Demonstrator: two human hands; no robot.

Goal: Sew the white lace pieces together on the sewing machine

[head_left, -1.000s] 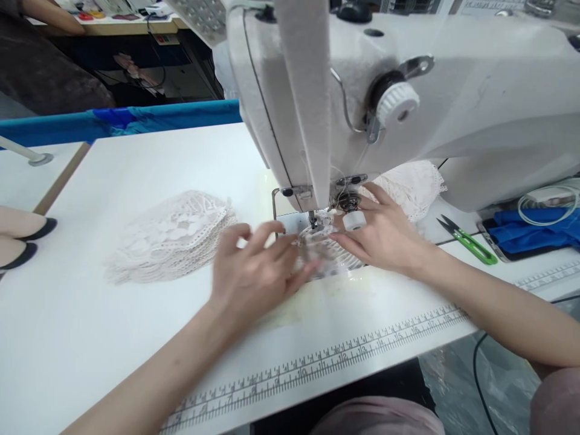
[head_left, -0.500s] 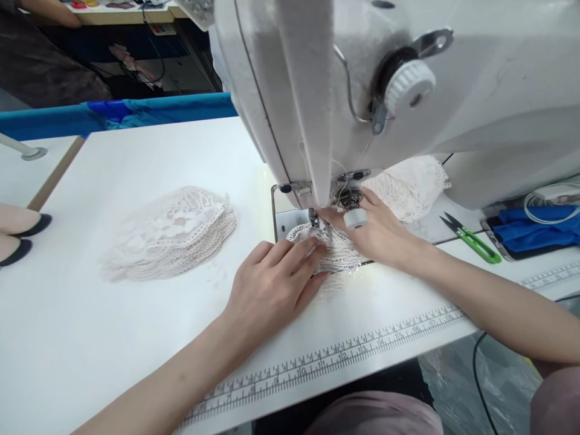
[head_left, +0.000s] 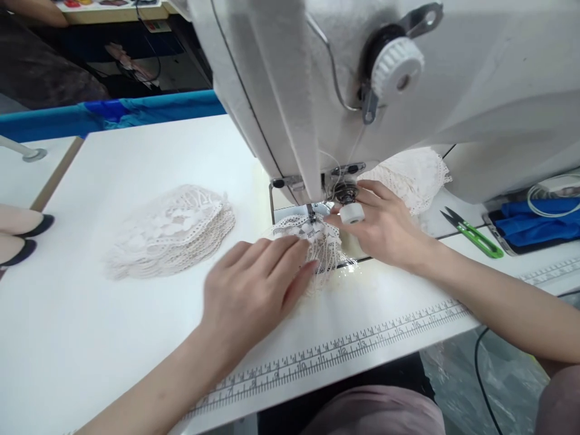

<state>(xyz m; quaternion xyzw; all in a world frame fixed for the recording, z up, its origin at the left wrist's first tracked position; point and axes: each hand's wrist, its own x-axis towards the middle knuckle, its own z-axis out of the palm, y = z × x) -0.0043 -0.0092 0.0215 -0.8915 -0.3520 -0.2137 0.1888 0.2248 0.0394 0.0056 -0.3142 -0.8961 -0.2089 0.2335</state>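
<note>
A cream lace piece [head_left: 324, 244] lies beneath the presser foot [head_left: 312, 212] of a sewing machine [head_left: 276, 90], its loose threads trailing towards the front. On its near left edge is my left hand [head_left: 254, 284], slightly blurred, with bent fingers and thumb closed around the lace edge. Right of the needle area, my right hand [head_left: 389, 229] has its fingers apart; the index fingertip reaches the lace beside the foot. A white-capped knob [head_left: 351, 212] partly hides those fingers.
A stack of lace pieces [head_left: 172, 232] lies at left. More lace [head_left: 414, 175] sits behind my right hand. Green thread snips [head_left: 473, 232] and blue cloth [head_left: 539, 220] over a tray are at right. A printed ruler [head_left: 326, 359] follows the front edge. Another person's arm [head_left: 36, 12] shows far left.
My left hand has shifted left, and more of the lace under the foot shows, fanned out. The right hand has drawn slightly right from the lace. The view has shifted a little.
</note>
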